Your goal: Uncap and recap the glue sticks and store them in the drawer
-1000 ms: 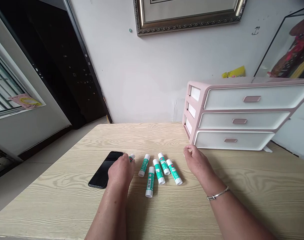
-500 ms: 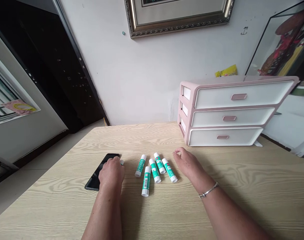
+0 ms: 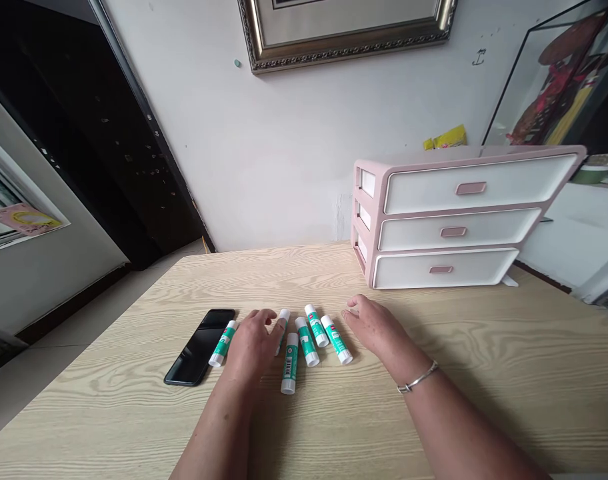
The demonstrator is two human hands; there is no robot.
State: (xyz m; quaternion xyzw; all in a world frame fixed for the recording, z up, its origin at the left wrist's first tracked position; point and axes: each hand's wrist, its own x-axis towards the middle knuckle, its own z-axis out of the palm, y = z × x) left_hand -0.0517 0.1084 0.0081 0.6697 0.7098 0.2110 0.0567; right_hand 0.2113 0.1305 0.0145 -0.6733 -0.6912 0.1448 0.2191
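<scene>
Several white glue sticks with green labels lie on a light wood-grain table [image 3: 109, 393]. My left hand [image 3: 251, 347] is in the middle of them, its fingers spread, with the fingertips over one glue stick [image 3: 283, 331] and partly hiding it. Another glue stick [image 3: 223, 343] lies just left of that hand, next to a black smartphone [image 3: 199, 357]. My right hand [image 3: 371, 327] rests loosely curled and holds nothing. Its fingertips are close to the rightmost glue stick [image 3: 337, 340]. Two more glue sticks [image 3: 317, 325] [image 3: 307, 341] lie between my hands, and one [image 3: 290, 363] lies nearer me.
A pink and white three-drawer plastic organizer [image 3: 449, 230] stands at the table's back right. The table's back edge meets a white wall, and its left edge drops to a tiled floor. A dark door stands at the left.
My left hand has moved right, off the phone, and a glue stick now lies uncovered beside the phone. My right hand has barely moved. The view has shifted slightly.
</scene>
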